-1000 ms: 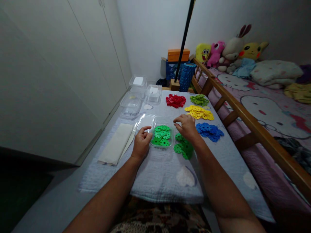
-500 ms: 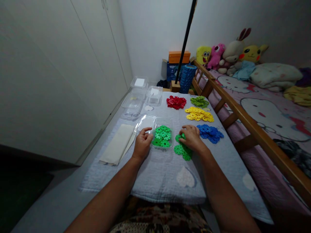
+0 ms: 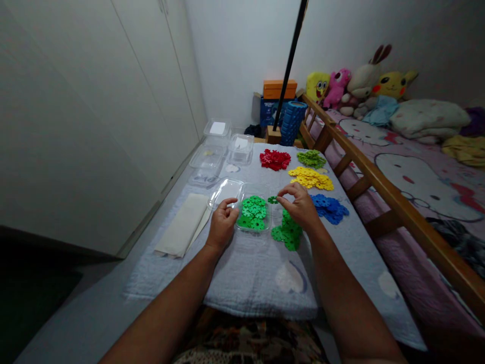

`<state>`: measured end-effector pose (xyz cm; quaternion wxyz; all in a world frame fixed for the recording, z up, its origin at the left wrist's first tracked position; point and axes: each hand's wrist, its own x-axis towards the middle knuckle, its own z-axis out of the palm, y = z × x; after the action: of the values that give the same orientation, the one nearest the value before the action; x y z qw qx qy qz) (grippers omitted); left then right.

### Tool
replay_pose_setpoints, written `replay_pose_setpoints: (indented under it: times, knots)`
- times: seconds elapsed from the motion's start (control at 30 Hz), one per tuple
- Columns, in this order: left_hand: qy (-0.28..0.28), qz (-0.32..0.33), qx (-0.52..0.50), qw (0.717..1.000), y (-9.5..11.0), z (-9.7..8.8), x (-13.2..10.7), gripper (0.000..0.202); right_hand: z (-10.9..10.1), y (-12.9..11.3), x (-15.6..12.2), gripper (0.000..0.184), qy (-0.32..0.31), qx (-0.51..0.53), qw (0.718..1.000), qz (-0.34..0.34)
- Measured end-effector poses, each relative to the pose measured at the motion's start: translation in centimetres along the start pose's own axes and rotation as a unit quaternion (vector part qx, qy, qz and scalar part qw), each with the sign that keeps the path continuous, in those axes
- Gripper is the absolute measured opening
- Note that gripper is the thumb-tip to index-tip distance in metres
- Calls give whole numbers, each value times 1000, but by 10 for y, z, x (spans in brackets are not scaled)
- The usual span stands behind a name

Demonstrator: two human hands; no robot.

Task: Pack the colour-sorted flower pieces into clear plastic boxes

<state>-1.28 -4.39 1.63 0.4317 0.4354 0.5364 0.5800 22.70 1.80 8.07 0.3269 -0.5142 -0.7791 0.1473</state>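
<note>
A clear plastic container sits on the pale cloth, partly filled with green flower-shaped pieces. My left hand grips the container's left edge, fingers curled. My right hand pinches one green flower piece and holds it just above the container's right rim. A loose pile of green pieces lies under and beside my right hand.
Piles of red, light green, yellow and blue pieces lie farther back. Clear containers and lids stand at the back left, folded white paper at the left. A wooden bed rail runs along the right.
My right hand dropped onto the green pile, took one green piece and lifted it toward the container. My left hand stayed on the container's edge.
</note>
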Motion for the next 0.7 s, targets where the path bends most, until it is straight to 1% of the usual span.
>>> replay_pose_setpoints:
  times: [0.13,0.27,0.4,0.5,0.6,0.7]
  knots:
    - [-9,-6,-11,1000,-3,0,0,42,20,-27,20,12,-3,-80,997,-22]
    - [-8,-9,-21,1000,-1,1,0,43,40,-42,40,17,-47,-153,985,-70]
    - [-6,-8,-15,1000,3,1,-1,43,53,-46,50,23,-110,-216,964,-106]
    - [-6,-6,-13,1000,3,1,-1,43,58,-46,51,26,-137,-246,952,-121]
    - [-8,-3,-7,1000,2,0,-1,43,60,-46,49,28,-152,-256,947,-123]
    - [-10,-2,-4,1000,1,0,0,45,56,-47,47,26,-165,-245,949,-112]
